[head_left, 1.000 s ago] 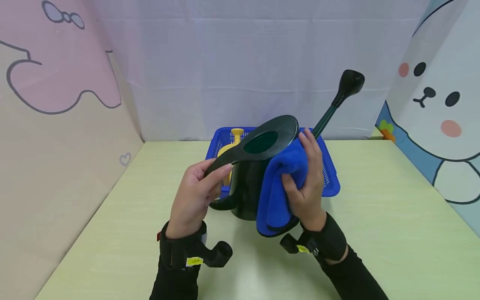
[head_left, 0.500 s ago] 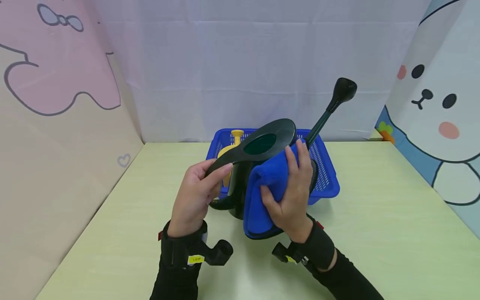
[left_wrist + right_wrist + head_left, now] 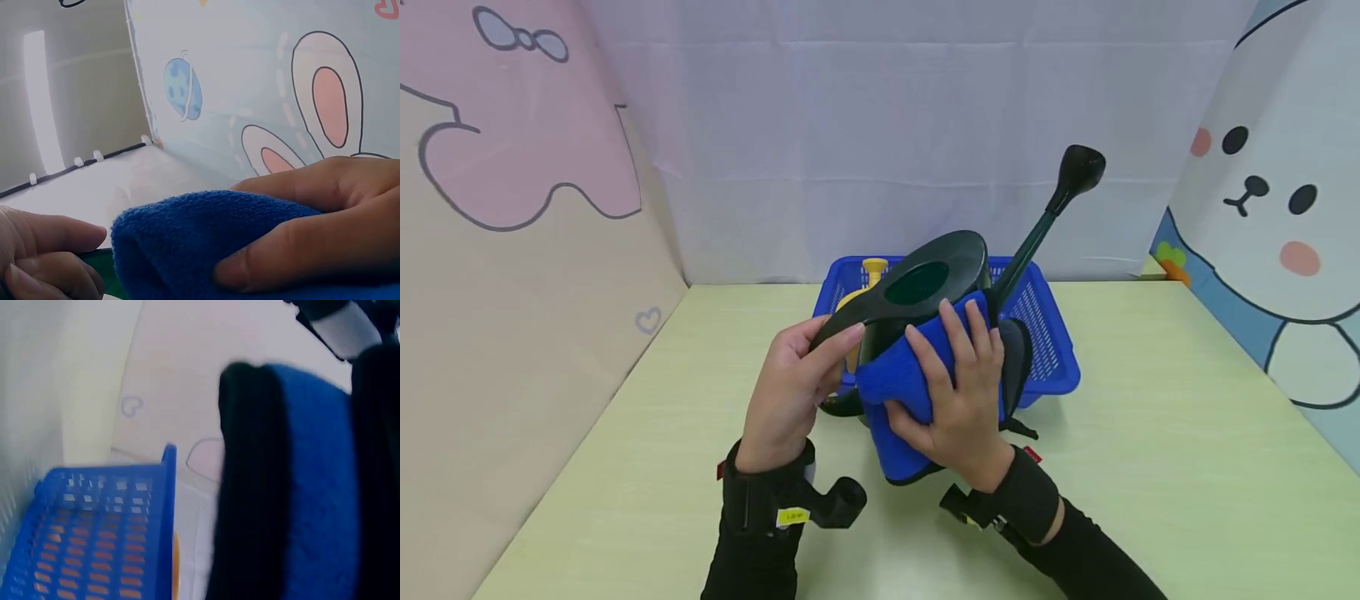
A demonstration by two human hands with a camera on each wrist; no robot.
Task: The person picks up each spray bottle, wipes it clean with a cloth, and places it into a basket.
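A dark green watering can [image 3: 958, 254] is tilted above the table in the head view, its long spout [image 3: 1032, 242] rising to the right. My left hand [image 3: 782, 387] pinches the upper end of its handle between thumb and fingers. A folded blue cloth [image 3: 887, 383] with dark edging covers the near side of the can, hiding much of its body. Spread over this cloth, my right hand [image 3: 958, 400] holds it against the can. In the left wrist view, the right thumb [image 3: 269, 262] lies across the cloth's face, with another finger behind its upper edge.
Behind the can, a blue perforated basket [image 3: 1056, 358] stands on the pale table [image 3: 1150, 400]. A yellow item with a knob [image 3: 874, 268] shows in its left part. A white sheet [image 3: 880, 125] hangs at the back, between walls with cartoon prints.
My right hand has slid leftward over the can with the cloth, its fingers now more spread. The spout tip has shifted slightly left. My left hand keeps its place and grip.
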